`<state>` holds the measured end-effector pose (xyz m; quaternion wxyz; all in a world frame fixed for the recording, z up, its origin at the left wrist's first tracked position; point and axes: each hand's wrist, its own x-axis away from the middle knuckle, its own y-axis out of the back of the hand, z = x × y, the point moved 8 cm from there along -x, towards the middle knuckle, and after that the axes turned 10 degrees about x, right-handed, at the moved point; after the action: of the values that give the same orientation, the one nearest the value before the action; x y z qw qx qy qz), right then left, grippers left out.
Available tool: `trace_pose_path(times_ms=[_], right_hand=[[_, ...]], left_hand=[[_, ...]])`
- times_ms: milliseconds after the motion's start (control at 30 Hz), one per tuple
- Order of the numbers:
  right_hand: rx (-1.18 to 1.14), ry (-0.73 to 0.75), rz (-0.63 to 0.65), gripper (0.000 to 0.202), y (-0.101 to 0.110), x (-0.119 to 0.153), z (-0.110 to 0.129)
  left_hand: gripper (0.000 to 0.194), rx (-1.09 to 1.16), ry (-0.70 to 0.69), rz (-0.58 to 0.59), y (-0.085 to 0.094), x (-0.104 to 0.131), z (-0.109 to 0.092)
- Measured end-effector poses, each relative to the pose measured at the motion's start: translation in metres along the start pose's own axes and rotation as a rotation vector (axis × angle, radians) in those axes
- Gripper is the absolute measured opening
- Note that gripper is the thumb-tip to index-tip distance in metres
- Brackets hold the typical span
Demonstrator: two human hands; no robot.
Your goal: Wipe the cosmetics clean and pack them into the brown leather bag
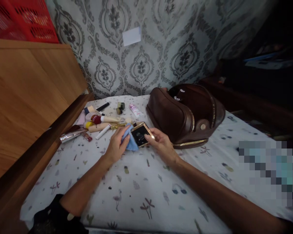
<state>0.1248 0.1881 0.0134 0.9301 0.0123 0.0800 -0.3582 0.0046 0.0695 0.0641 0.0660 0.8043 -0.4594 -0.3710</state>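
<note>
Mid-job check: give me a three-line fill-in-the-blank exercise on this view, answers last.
1. The left hand holds a cloth coloured ____.
2. The right hand grips a black case whose rim is coloured ____.
3. In the picture, the open bag is to the case's ____.

Missing words: blue; gold; right.

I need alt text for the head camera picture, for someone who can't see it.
A person's right hand holds a black, gold-edged case while the left hand holds a blue cloth against its edge. An open brown bag sits to the right on a patterned white sheet, with assorted cosmetics to the left.
</note>
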Motion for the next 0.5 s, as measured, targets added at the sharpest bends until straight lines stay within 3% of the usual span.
trace_pose_path(times_ms=[167, 367, 500], right_hand=[[-0.017, -0.009, 0.122, 0.036, -0.012, 0.002, 0.000], [0.267, 0.073, 0.142, 0.050, -0.011, 0.003, 0.006], [0.319, 0.112, 0.156, 0.037, -0.012, 0.003, 0.009]], left_hand=[[0.043, 0.289, 0.250, -0.076, 0.003, -0.001, 0.027], [0.041, 0.236, 0.187, -0.049, 0.007, -0.005, 0.012], [0.042, 0.178, 0.136, -0.003, 0.004, -0.004, 0.002]])
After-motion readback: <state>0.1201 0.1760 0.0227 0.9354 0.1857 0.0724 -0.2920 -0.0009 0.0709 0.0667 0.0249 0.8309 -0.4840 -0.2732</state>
